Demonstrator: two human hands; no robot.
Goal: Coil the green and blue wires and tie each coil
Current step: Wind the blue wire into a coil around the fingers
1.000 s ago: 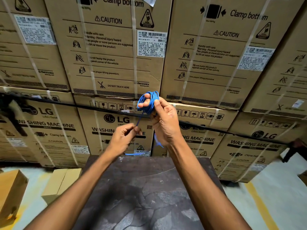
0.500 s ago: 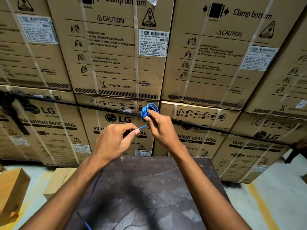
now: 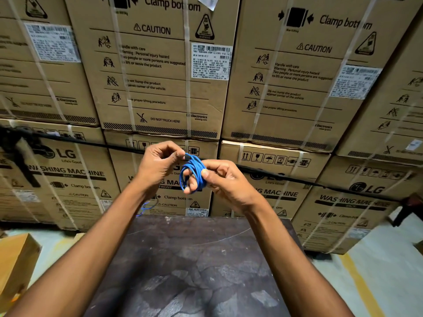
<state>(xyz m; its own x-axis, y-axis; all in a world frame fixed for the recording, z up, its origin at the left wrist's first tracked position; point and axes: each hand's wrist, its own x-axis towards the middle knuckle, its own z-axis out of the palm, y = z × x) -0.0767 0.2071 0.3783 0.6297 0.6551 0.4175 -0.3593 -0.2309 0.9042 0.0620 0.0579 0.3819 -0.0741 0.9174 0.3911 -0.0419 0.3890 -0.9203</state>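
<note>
A blue wire coil [image 3: 193,171] is wound around the fingers of my right hand [image 3: 225,181], which holds it up above the far edge of the dark table [image 3: 194,266]. My left hand [image 3: 158,165] pinches the wire's free strand at the top left of the coil. A loose tail of blue wire [image 3: 144,208] hangs below my left wrist, blurred. No green wire shows in this view.
Stacked cardboard washing-machine boxes [image 3: 155,72] wrapped in plastic straps form a wall just beyond the table. A black strap [image 3: 297,177] runs across them. Small cardboard boxes [image 3: 16,261] sit on the floor at the left. Pale floor with a yellow line [image 3: 361,284] lies right.
My left hand has risen from below the coil to its top left, carrying the free strand up and over. The coil has turned so its loops face me more.
</note>
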